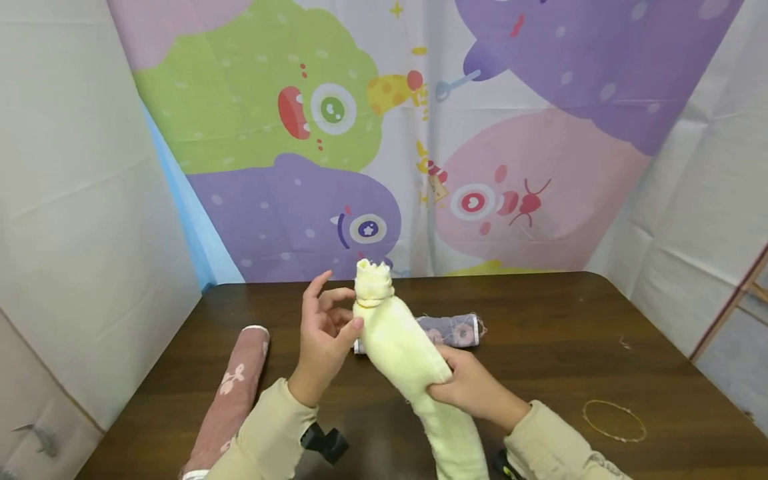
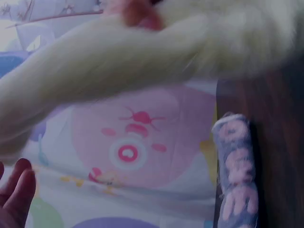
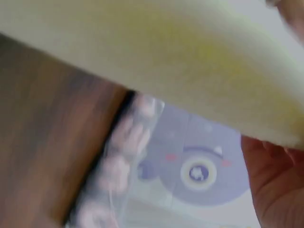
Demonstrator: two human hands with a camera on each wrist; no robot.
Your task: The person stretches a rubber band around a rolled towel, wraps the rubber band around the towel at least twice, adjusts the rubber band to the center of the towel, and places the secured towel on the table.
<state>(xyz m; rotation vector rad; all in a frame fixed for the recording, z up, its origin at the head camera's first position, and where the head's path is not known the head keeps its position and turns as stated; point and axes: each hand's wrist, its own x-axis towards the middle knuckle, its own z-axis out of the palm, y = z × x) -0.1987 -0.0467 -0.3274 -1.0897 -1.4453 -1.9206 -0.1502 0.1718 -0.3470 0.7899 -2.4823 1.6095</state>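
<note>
Yellow cloth (image 2: 109, 61), patterned roll (image 2: 237, 173), cartoon backdrop (image 2: 183, 152)

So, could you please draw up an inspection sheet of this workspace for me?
Surface: dark wooden table.
Job's things: pale yellow towel, rolled, its upper end cinched by what looks like a thin band; pink roll at left; grey patterned roll behind the towel, partly hidden; yellow loop lying at right.
Clutter: a small thread-like wisp at right.
Hands: left hand has its fingers spread, thumb at the towel's edge; right hand grips the towel.
Cables: nothing seen.
Surroundings: cartoon backdrop behind the table; whitish side curtain at left.
</note>
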